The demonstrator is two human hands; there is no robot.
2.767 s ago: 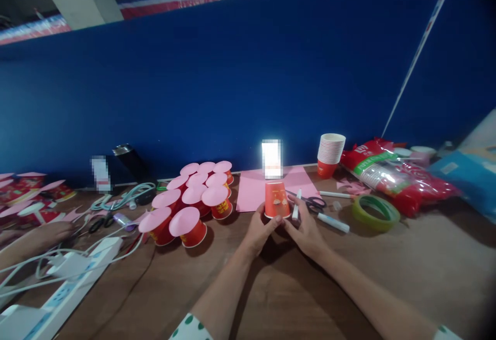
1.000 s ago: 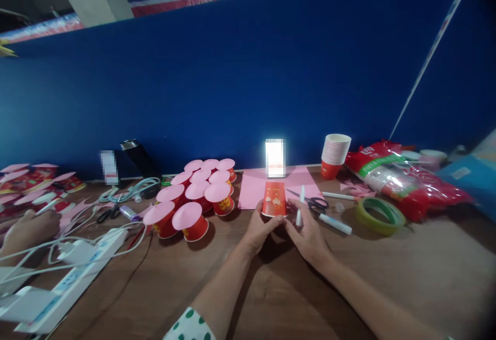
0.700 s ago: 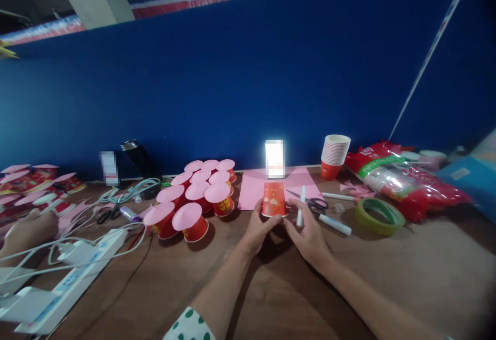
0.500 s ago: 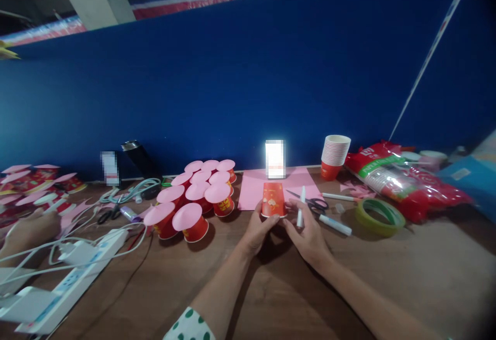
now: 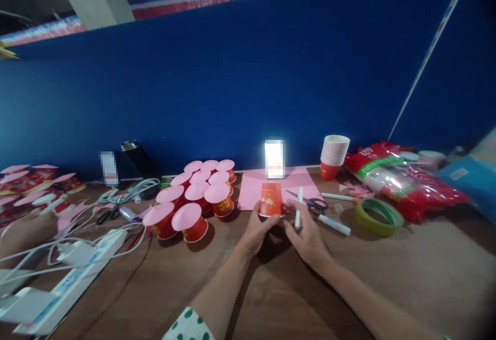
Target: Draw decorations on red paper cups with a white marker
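An upside-down red paper cup point(image 5: 271, 199) is held by my left hand point(image 5: 256, 231), fingers round its left side and thumb at the rim. My right hand point(image 5: 306, 231) is beside the cup's right side, holding a white pen point(image 5: 298, 206) between its fingers. A pink sheet point(image 5: 248, 190) lies behind the cup, with a lit phone point(image 5: 275, 159) upright on it. Black scissors point(image 5: 316, 204) and a white marker point(image 5: 335, 225) lie right of my right hand. Several red cups topped with pink discs point(image 5: 187, 217) stand to the left.
To the right are a roll of tape point(image 5: 378, 217), stacked cups point(image 5: 334, 154) and a red plastic package point(image 5: 403, 185). At left lie a power strip point(image 5: 77, 278), loose cables and a black bottle point(image 5: 139, 159). Another person's hand point(image 5: 27, 234) is at the far left.
The cup and the white pen have shifted very slightly left with my hands. My grip on them looks the same.
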